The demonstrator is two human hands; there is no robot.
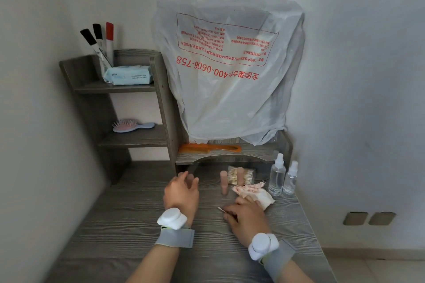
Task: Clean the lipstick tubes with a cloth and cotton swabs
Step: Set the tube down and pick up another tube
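Note:
Two pink lipstick tubes stand upright on the grey desk: one [223, 182] mid-desk, the other [240, 176] in front of the clear bag of cotton swabs [247, 176]. A third pink tube [190, 177], blurred, stands between the spread fingers and thumb of my left hand [181, 193]; I cannot tell whether they touch it. My right hand [247, 217] pinches a cotton swab [220, 209] with its tip pointing left. That hand lies just in front of the crumpled white cloth [257, 193], which has pink stains.
Two clear spray bottles [277, 178] [291, 178] stand right of the cloth by the wall. An orange comb [210, 148] lies on the low shelf under a hanging plastic bag [230, 71]. The left shelves hold a hairbrush [132, 125], a wipes pack [128, 74] and markers [101, 39].

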